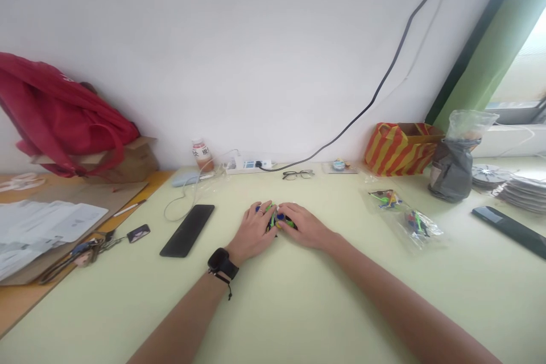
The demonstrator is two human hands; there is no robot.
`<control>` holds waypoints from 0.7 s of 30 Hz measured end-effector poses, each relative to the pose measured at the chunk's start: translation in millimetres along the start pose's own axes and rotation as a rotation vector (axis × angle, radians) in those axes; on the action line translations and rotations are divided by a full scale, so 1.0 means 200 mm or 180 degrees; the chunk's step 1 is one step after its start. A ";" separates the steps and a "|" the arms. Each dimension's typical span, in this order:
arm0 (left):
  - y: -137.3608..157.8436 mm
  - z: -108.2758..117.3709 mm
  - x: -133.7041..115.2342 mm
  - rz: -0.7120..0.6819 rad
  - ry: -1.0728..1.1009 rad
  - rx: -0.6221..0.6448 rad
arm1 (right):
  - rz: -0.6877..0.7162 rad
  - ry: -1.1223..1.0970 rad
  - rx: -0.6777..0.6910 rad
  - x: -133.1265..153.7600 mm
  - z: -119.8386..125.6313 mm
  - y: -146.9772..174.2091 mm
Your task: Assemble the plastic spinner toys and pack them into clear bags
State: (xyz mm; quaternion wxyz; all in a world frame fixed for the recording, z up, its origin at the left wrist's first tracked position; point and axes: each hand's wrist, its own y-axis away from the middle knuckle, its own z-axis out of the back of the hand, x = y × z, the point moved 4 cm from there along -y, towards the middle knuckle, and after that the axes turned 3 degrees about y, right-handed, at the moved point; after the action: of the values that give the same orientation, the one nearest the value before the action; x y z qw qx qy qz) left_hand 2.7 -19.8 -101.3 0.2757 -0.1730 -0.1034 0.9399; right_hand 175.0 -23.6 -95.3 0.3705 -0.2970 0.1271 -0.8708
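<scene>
My left hand (255, 228), with a black watch on its wrist, curls over small coloured plastic pieces (272, 220) on the pale green table (273, 301). Green and blue parts show between its fingers. Close beside it, my right hand (303, 226) is closed round the right side of the same cluster, where blue, yellow and black parts peek out. Both hands rest low at the table surface with their fingertips nearly meeting. Most of the pieces are hidden under the fingers, so their exact shape cannot be made out.
Bags of coloured plastic parts (417, 224) lie to the right. A black phone (187, 231) is left of my hands. Glasses (297, 174) and a power strip (248, 166) lie by the wall. A striped bag (396, 148) stands at the back right.
</scene>
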 end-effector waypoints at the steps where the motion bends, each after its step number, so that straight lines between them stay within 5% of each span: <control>1: 0.00 0.00 0.00 0.0004 -0.0016 0.0006 | -0.0014 -0.0002 -0.0006 0.00 0.01 0.01; 12: 0.00 0.03 0.11 0.0179 0.0065 0.0023 | -0.0034 0.0286 0.0064 -0.01 0.09 0.15; 21: 0.00 0.12 -0.12 -0.0356 0.0241 -0.0356 | -0.0440 0.0311 -0.0085 -0.12 0.22 0.33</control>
State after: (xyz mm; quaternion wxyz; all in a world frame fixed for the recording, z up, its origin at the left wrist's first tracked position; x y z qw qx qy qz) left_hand 12.1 -36.6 -72.4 0.3214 -0.2174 -0.1547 0.9086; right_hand 253.0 -52.0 -101.1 0.2988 -0.2671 0.1359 -0.9060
